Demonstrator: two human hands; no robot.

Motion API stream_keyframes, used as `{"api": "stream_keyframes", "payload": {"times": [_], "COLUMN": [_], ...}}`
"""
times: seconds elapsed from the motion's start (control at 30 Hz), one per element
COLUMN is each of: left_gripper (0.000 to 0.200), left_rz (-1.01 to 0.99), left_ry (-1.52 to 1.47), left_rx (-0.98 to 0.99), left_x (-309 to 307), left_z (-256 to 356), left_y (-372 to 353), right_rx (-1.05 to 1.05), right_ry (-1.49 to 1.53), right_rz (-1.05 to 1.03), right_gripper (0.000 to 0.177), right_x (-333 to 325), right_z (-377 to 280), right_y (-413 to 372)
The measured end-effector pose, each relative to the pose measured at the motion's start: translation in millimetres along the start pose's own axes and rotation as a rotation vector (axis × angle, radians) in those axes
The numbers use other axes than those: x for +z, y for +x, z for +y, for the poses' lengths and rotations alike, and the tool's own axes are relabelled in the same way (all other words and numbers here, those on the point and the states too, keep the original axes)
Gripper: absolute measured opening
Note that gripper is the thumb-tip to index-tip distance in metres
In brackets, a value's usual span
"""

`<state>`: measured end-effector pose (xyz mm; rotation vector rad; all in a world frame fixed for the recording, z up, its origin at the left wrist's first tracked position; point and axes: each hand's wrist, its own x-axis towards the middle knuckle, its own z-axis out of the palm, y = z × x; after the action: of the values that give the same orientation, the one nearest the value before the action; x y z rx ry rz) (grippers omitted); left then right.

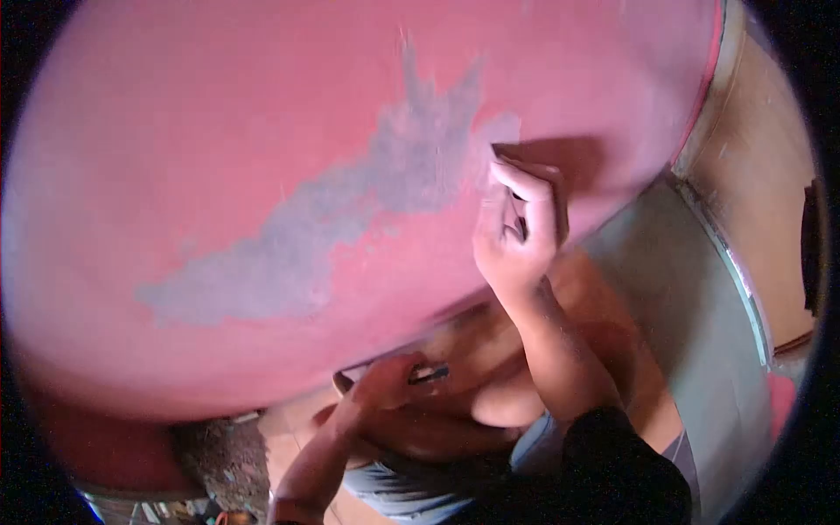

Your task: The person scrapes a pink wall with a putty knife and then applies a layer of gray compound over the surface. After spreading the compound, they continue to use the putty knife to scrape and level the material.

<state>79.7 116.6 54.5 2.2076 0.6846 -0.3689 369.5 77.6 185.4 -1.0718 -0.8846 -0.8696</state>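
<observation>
A large curved pink surface [219, 157] fills most of the view, with an irregular grey patch [350, 210] across its middle. Just right of the patch's upper end, my right hand [525, 219] is closed around a thin dark-edged blade [506, 153], whose edge lies at the pink surface. Lower down, under the curved edge and near my legs, my left hand [394, 382] has its fingers curled round a small dark object [429, 375] that is too blurred to name.
At the right stands a grey-green panel [674, 271] beside a tan panel [752, 184]. My bent legs [507, 402] are below the pink surface. Rough debris [229, 455] lies on the floor at the lower left, near assorted small items [166, 510].
</observation>
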Motion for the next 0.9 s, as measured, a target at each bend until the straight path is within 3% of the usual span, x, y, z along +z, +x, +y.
{"api": "stream_keyframes", "payload": {"times": [0.1, 0.2, 0.27, 0.3, 0.4, 0.47, 0.63, 0.7, 0.73, 0.83, 0.9], "left_gripper": [0.063, 0.065, 0.068, 0.069, 0.075, 0.078, 0.084, 0.085, 0.085, 0.080, 0.072], "left_rz": [0.186, -0.082, -0.045, -0.030, -0.098, -0.101, -0.085, -0.068, -0.081, -0.105, -0.111], "left_ry": [-0.173, 0.046, -0.048, -0.094, -0.010, 0.030, 0.035, 0.032, 0.033, 0.065, 0.126], "left_rx": [0.128, 0.199, 0.054, -0.023, 0.043, 0.081, 0.005, 0.009, 0.001, 0.005, 0.039], "left_x": [39.4, 49.4, 33.8, 25.1, 38.8, 53.3, 45.7, 52.9, 57.1, 57.1, 50.4], "left_z": [-36.4, -47.9, -10.6, 4.8, -31.9, -65.1, -57.8, -60.8, -67.7, -79.9, -73.3], "left_y": [21.5, 35.8, 25.5, 19.8, 29.0, 37.7, 40.6, 36.5, 36.4, 42.9, 43.5], "right_rx": [0.127, -0.005, -0.042, 0.010, 0.226, 0.215, 0.016, 0.102, 0.276, 0.256, 0.079], "right_ry": [-0.055, -0.059, -0.023, -0.031, 0.005, 0.003, -0.017, -0.046, 0.049, 0.015, 0.002], "right_rz": [-0.042, -0.060, -0.054, -0.043, 0.037, -0.024, -0.054, -0.009, 0.055, 0.008, -0.020], "right_gripper": [0.026, 0.028, 0.030, 0.029, 0.023, 0.018, 0.019, 0.016, 0.014, 0.016, 0.019], "right_x": [-8.1, -7.1, -4.1, -4.4, -5.7, -10.2, -9.1, -14.3, -10.8, -20.5, -18.6], "right_z": [-7.5, -14.3, -14.2, -13.1, -14.6, -15.5, -15.2, -8.2, -9.0, 1.7, -6.7], "right_y": [3.9, -6.2, -1.1, 4.1, 18.1, 9.1, 7.2, 16.4, 17.7, 14.4, 19.7]}}
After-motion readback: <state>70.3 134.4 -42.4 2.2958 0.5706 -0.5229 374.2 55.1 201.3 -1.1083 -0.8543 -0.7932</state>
